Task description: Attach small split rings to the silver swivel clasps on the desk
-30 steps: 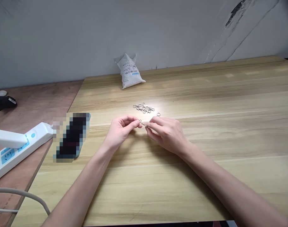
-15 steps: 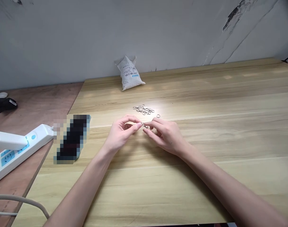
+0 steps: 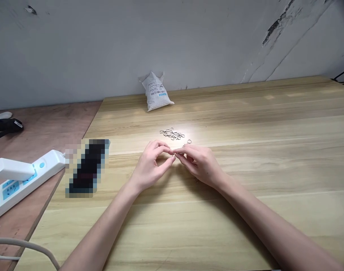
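My left hand (image 3: 151, 165) and my right hand (image 3: 200, 163) meet fingertip to fingertip just above the light wooden table (image 3: 245, 158). Both pinch a tiny metal piece (image 3: 173, 153) between thumb and forefinger; it is mostly hidden by the fingers. A small metal ring (image 3: 188, 142) peeks out just behind my right hand. Further back lies a little heap of metal rings and clasps (image 3: 172, 133), a hand's width from my fingers.
A small white sealed bag (image 3: 157, 92) leans near the wall at the table's back edge. A blurred dark flat object (image 3: 87, 167) lies at the table's left edge. On the reddish table to the left sit a white power strip (image 3: 22, 175), its cable (image 3: 25, 248) and a black item (image 3: 6, 124).
My hands have closed in on each other, the fingertips now touching around the small piece. The view has tilted slightly, so everything sits a little lower in the picture.
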Demonstrator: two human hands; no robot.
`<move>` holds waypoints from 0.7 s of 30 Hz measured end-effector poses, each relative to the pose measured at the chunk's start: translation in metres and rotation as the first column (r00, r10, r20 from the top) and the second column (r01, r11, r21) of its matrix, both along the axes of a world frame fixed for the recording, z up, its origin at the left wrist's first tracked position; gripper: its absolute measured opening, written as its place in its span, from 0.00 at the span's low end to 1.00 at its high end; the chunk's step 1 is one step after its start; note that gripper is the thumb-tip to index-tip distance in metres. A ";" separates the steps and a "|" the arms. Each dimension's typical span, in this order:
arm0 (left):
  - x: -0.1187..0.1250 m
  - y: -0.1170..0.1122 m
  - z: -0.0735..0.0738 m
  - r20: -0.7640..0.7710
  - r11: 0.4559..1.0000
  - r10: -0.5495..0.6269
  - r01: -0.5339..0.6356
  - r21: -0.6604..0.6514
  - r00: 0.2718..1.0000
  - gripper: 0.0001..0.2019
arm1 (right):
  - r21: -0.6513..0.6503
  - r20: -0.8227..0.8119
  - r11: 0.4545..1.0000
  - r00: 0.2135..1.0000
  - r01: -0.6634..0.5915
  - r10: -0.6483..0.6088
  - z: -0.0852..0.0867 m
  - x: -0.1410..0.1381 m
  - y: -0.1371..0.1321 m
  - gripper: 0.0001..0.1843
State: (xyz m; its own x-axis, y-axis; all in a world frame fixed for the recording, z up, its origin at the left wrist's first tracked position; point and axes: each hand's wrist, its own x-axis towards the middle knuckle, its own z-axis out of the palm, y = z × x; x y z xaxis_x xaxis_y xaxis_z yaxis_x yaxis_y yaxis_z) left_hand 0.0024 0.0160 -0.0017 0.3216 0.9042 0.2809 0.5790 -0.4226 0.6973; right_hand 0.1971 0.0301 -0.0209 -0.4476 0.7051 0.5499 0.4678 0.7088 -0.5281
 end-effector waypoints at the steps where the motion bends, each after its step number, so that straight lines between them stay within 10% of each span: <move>1: 0.000 0.000 0.000 -0.008 1.000 -0.001 0.001 0.019 1.000 0.04 | 0.003 -0.002 1.000 1.000 -0.008 0.008 0.000 0.000 0.000 0.09; 21: 0.001 0.004 0.001 0.455 0.978 0.145 -0.058 -0.199 0.879 0.06 | 0.100 -0.090 0.994 0.995 0.049 -0.040 0.003 -0.013 -0.012 0.07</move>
